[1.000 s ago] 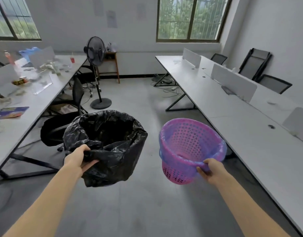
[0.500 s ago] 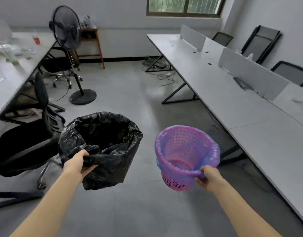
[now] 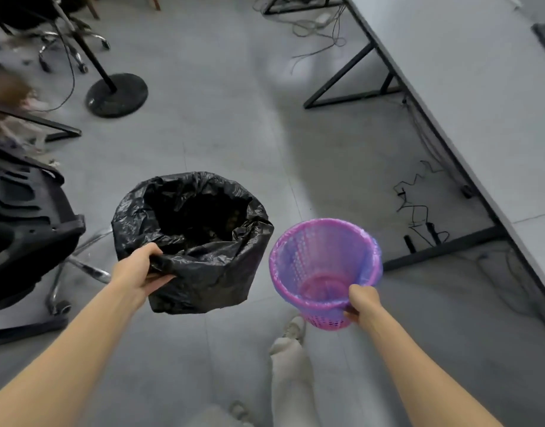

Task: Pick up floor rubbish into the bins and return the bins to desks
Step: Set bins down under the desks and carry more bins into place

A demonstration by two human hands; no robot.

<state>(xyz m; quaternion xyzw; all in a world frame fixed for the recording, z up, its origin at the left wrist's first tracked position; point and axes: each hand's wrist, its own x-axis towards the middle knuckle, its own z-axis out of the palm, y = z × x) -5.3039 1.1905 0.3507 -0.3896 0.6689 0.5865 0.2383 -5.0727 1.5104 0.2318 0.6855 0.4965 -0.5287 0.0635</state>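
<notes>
Your left hand [image 3: 141, 269] grips the rim of the black bin [image 3: 203, 282] and your right hand [image 3: 362, 302] pinches the rim of the pink bin [image 3: 320, 266], both up over the floor [image 3: 234, 134], so I think you are taking them back and must next set each by a bench [image 3: 480, 103].

Round black fan base [image 3: 117, 94] standing on the grey floor [image 3: 234, 134] toward its far-left corner, pole slanting up. Black office chair [image 3: 24, 229] at the left edge (chrome legs, castors). Tangled cables [image 3: 318, 35] strewn along the far edge; black cords [image 3: 419, 211] lying at right.
</notes>
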